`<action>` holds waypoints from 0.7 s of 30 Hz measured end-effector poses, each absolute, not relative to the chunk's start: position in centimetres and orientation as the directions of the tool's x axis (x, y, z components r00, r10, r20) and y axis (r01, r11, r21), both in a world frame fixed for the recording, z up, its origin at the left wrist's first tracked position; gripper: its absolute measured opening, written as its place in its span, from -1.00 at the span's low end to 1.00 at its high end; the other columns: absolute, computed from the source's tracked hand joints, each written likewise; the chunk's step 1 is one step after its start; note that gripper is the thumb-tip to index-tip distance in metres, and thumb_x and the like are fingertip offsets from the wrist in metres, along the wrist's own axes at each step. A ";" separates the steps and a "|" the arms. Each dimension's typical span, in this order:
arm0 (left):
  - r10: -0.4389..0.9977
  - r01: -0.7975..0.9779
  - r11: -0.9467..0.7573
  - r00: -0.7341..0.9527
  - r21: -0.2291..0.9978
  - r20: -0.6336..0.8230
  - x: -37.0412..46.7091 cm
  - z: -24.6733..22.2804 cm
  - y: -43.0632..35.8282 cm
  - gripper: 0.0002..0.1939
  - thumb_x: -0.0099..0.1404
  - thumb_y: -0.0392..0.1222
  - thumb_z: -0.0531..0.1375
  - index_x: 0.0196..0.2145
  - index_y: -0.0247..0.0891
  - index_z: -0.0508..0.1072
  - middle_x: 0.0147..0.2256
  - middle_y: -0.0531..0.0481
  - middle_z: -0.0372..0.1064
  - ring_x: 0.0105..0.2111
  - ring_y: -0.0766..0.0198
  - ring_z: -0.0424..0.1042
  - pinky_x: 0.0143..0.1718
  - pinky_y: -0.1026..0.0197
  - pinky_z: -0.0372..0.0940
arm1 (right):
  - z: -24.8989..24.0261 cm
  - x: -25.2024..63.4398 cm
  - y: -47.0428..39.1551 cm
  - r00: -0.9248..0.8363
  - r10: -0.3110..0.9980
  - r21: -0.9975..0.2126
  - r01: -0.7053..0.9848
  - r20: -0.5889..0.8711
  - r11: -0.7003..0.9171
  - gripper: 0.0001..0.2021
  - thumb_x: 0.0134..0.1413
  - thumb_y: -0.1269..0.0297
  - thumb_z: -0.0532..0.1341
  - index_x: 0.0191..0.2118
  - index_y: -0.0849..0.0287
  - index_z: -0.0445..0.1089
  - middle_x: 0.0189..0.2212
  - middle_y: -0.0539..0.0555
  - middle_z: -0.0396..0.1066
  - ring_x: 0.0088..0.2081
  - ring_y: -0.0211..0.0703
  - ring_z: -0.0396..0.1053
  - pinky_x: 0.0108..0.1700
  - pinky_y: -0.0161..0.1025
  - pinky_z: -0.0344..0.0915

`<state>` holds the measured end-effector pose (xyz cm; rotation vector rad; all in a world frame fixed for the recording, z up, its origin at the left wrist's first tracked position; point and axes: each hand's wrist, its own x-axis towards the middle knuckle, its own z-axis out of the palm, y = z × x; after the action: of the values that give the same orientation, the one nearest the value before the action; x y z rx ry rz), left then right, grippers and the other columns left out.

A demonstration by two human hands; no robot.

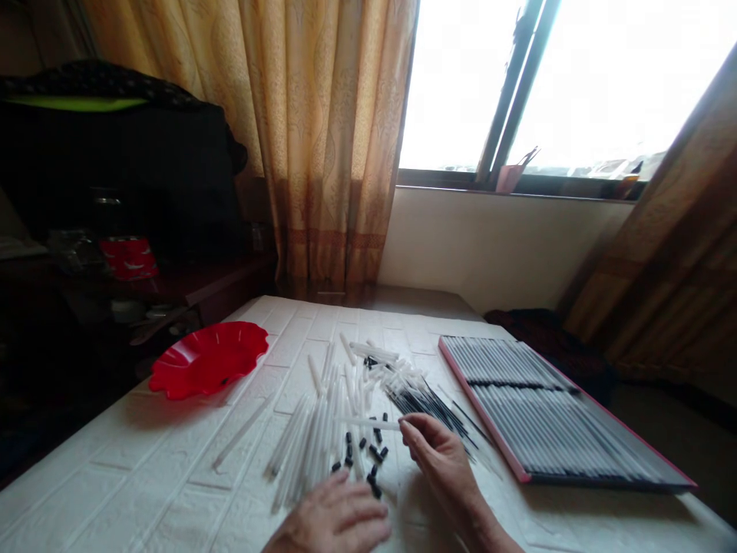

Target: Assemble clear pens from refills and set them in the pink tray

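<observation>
Though nearly closed, right hand point(436, 455) with translucent tube point(371, 423) in fingertips.

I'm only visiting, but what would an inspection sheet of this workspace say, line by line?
Surface: white table with a brick-like pattern.
Work items: translucent tubes, small black pieces and thin dark rods lie loose mid-table; a pink-edged tray of slim sticks in two rows sits to the right.
Clutter: red scalloped dish on the table's left side.
Hands: right hand pinches one tube by its end; left hand, blurred, is by the black pieces, its grip unclear.
Cables: nothing seen.
Surroundings: patterned curtains, a bright window, a pink cup on the sill.
</observation>
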<state>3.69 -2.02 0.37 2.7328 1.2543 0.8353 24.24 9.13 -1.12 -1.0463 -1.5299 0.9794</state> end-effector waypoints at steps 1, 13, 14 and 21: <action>0.689 0.703 -0.683 0.530 0.199 0.494 3.4 1.4 -1.1 -0.70 0.45 -0.16 0.13 0.10 -0.10 0.41 0.04 -0.05 0.54 0.12 0.09 0.45 0.27 -0.04 0.18 | -1.0 24.4 9.1 -0.136 0.953 -0.951 0.122 0.269 0.286 -0.53 0.13 -0.17 0.25 -0.30 0.22 0.54 -0.60 0.00 0.41 -0.60 -0.25 0.28 -0.57 -0.34 0.24; 0.639 0.797 -0.592 0.372 0.122 0.673 2.5 1.1 1.7 -0.74 0.58 -0.15 -0.12 -0.03 -0.17 0.33 -0.32 0.00 0.58 -0.35 0.22 0.61 -0.29 0.26 0.49 | 1.4 23.9 7.3 -0.273 0.935 -0.972 0.002 0.226 0.235 -0.54 0.10 -0.17 0.29 -0.26 0.20 0.57 -0.55 0.06 0.48 -0.55 -0.21 0.34 -0.52 -0.33 0.29; 0.645 0.795 -0.590 0.357 0.142 0.676 2.5 0.9 1.8 -0.71 0.59 -0.14 -0.17 -0.03 -0.17 0.30 -0.31 -0.01 0.58 -0.35 0.25 0.62 -0.30 0.31 0.48 | 1.2 24.2 7.5 -0.255 0.943 -0.975 0.005 0.214 0.222 -0.54 0.12 -0.17 0.27 -0.26 0.20 0.55 -0.55 0.07 0.48 -0.56 -0.22 0.34 -0.52 -0.33 0.29; 0.698 0.786 -0.560 0.277 0.261 0.661 1.9 0.2 2.2 -0.73 0.60 -0.11 -0.18 0.02 -0.11 0.26 -0.22 -0.03 0.59 -0.23 0.25 0.64 -0.21 0.38 0.48 | 0.1 27.9 10.3 -0.161 0.910 -0.835 0.363 0.381 0.414 -0.63 0.27 -0.05 0.17 -0.31 0.16 0.49 -0.56 0.04 0.47 -0.53 -0.17 0.41 -0.49 -0.33 0.34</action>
<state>1.87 2.24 0.23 2.6013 1.5190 1.2415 27.92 10.26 0.07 -1.1152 -1.7260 0.7272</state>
